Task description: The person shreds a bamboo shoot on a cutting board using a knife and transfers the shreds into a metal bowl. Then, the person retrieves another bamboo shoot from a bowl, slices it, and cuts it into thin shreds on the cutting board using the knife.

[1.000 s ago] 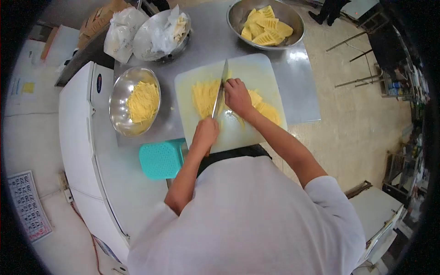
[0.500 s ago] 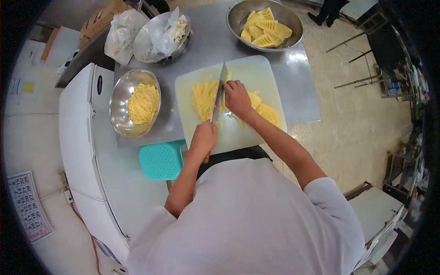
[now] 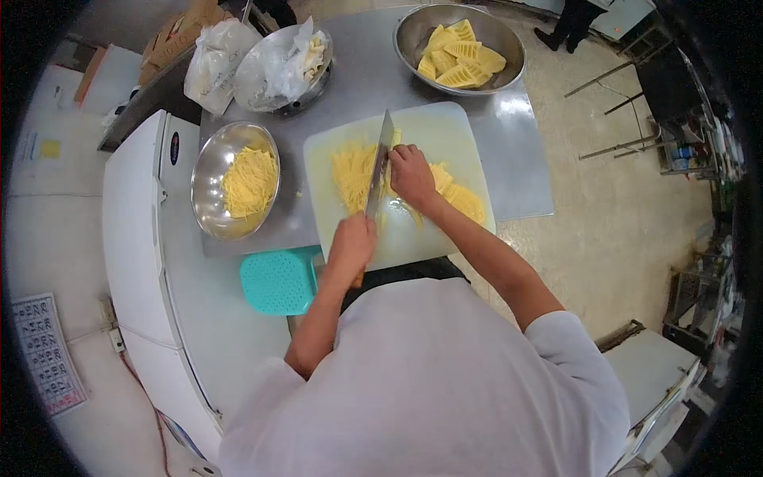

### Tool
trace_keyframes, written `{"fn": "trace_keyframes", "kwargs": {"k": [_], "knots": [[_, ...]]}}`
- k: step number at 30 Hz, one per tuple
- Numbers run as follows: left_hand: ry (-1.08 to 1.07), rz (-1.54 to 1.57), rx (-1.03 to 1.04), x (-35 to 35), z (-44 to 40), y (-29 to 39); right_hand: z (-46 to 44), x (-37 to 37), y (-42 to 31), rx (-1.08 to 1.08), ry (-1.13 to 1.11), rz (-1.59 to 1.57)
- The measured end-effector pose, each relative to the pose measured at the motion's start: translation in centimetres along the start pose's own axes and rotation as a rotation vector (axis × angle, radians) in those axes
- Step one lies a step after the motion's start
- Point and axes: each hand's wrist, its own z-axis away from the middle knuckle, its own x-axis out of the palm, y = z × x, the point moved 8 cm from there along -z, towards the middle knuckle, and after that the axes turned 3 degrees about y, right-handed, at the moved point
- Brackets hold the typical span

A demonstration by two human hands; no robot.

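My left hand point(image 3: 352, 246) is wrapped round the brown handle of a long knife point(image 3: 379, 163), its blade pointing away from me over the white cutting board point(image 3: 429, 238). Thin yellow shreds point(image 3: 351, 171) lie left of the blade. My right hand point(image 3: 412, 176), fingers bent, presses on a yellow piece point(image 3: 395, 143) close against the blade's right side; the hand mostly covers it. More yellow slices point(image 3: 461, 197) lie beside and partly behind my right wrist.
A steel bowl of yellow shreds point(image 3: 205, 191) stands left of the board. At the back are a bowl of larger yellow pieces point(image 3: 407, 40), a bowl with plastic bags point(image 3: 248, 71) and a teal perforated basket point(image 3: 278, 282) nearer me. A person's legs point(image 3: 574, 24) show back right.
The knife blade and my left hand have shifted slightly, with the blade still beside my right fingers. The whole view has moved a little. My right hand keeps its hold.
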Motion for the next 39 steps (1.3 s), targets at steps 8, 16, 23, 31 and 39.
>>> {"fn": "trace_keyframes", "kwargs": {"k": [8, 16, 23, 31, 39], "knots": [[-0.002, 0.099, -0.064, -3.4, -1.5, 2.4, -0.4, -0.4, 1.3, 0.057, -0.074, -0.131], [-0.016, 0.084, -0.048, -1.1, -1.0, 1.6, -0.5, -1.2, 1.0, 0.043, -0.084, -0.146], [0.073, 0.007, 0.129, 1.1, -1.9, 2.0, 0.2, 0.0, 0.4, -0.015, -0.131, -0.050], [0.066, 0.020, 0.018, 1.2, -1.2, 1.7, 0.3, -0.4, 0.2, -0.018, -0.112, -0.035], [0.278, -0.054, 0.255, 2.2, -0.8, 1.7, -0.2, -0.6, 0.3, -0.032, -0.114, -0.066]]}}
